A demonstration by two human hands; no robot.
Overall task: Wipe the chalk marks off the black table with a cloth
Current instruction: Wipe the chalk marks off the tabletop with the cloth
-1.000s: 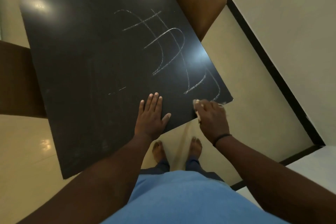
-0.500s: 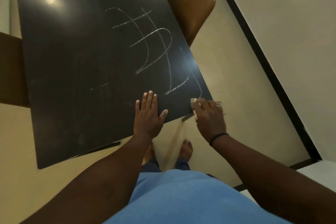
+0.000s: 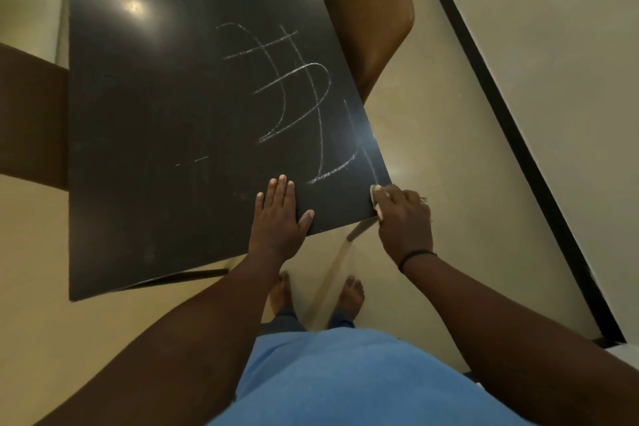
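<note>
The black table (image 3: pixel 145 121) fills the upper left. White chalk marks (image 3: pixel 294 90), crossing lines and curves, cover its right half, and a short faint stroke (image 3: pixel 193 161) lies further left. My left hand (image 3: pixel 280 214) lies flat on the table near its front edge, fingers straight. My right hand (image 3: pixel 403 214) grips a small pale cloth (image 3: pixel 375 199) at the table's near right corner, at the end of the lowest chalk line. Most of the cloth is hidden under my fingers.
A brown chair (image 3: pixel 373 10) stands at the table's right side, and another brown chair (image 3: pixel 31 114) at the left. My bare feet (image 3: pixel 318 294) stand on the beige floor below the table's front edge. A dark skirting strip (image 3: pixel 518 135) runs along the wall on the right.
The view has shifted, so the table sits further right and lower in frame. My right hand with the cloth has stayed at the near right corner. My left hand stays flat.
</note>
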